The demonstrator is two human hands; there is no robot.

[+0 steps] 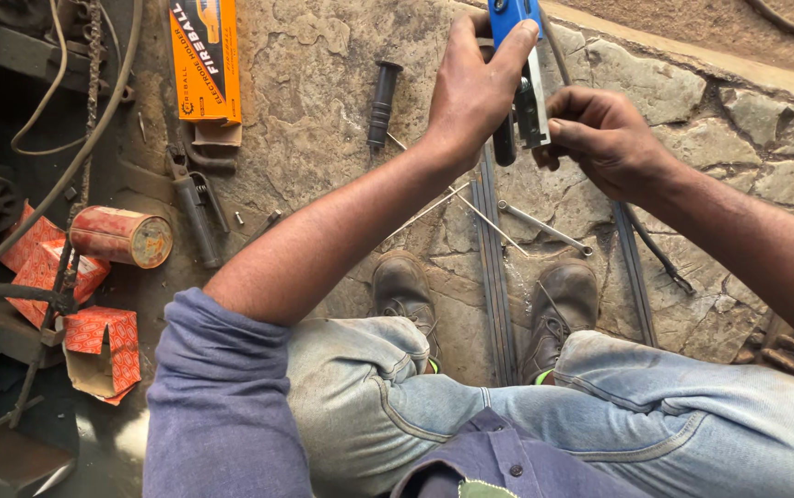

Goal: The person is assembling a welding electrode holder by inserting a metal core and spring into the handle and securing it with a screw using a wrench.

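The blue tool (514,18) runs off the top edge, its grip hidden under curled fingers (507,57).

A metal workshop: stone floor (323,83) strewn with steel bars (494,277), spanner (544,226), electrode box (205,60)

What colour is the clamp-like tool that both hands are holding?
Bright blue at the top of the tool, with bare grey metal below; the head view shows it.

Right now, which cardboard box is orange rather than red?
The long flat box at top left, lying alone on the stone floor. The red boxes cluster lower left.
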